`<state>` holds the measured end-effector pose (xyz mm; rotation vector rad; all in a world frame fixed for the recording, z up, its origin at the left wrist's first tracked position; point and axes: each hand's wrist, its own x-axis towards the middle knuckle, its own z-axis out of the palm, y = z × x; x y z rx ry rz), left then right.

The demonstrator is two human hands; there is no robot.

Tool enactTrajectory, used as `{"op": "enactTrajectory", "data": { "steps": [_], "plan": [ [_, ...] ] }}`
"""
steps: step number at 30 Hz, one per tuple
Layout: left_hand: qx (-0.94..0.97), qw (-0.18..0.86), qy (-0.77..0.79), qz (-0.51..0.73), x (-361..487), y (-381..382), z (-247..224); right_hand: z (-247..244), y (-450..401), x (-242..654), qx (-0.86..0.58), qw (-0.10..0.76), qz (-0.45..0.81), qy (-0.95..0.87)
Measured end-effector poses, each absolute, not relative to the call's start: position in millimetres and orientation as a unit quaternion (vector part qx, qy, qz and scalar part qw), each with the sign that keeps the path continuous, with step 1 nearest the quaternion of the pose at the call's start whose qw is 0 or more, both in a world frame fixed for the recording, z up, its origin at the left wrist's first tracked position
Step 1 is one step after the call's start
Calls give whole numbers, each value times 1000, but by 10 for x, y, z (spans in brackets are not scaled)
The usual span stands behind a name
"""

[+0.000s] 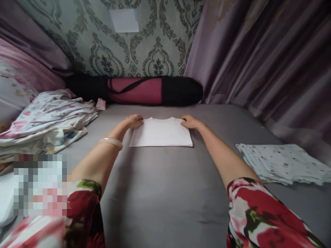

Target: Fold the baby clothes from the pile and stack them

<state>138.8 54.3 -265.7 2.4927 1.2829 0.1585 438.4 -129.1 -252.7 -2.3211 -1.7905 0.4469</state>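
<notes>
A white shirt (161,133), folded into a flat rectangle with its neckline at the far edge, lies on the grey bed sheet (165,186). At its far left corner my left hand (135,120) pinches the fabric between thumb and fingers. My right hand (190,122) grips the far right corner the same way, thumb on top of the cloth. Both arms reach straight forward, and a pale bangle (111,142) sits on the left forearm.
Rumpled printed clothes (51,117) are heaped at the left, with a small pink item (101,103) beside them. Folded spotted cloths (284,162) lie stacked at the right. A black and maroon long bag (139,91) rests along the wall, and purple curtains (248,51) hang at the right.
</notes>
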Motion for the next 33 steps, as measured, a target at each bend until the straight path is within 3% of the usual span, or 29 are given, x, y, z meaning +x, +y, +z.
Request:
{"op": "enactTrajectory", "data": {
  "steps": [8,15,20,25,29,33],
  "plan": [
    [876,217,421,88,1272,614,-2544,-2152,-1445,4343,-757,166,221,-592],
    [870,331,285,231,997,315,-1926,-1640,-1835,4359,-692,312,234,-608],
    [887,219,260,313,850,-136,-1656,-1449,-2303,4280,-644,383,134,-648],
    [937,78,208,270,519,-880,-1887,-1821,-2989,4068,-608,282,-6,-742],
    [975,56,146,157,241,-1424,-2274,-2255,-3464,3862,-579,147,-39,-801],
    [980,56,143,128,110,-1592,-2553,-2454,-3640,3718,-584,81,-71,-804]
  ]
}}
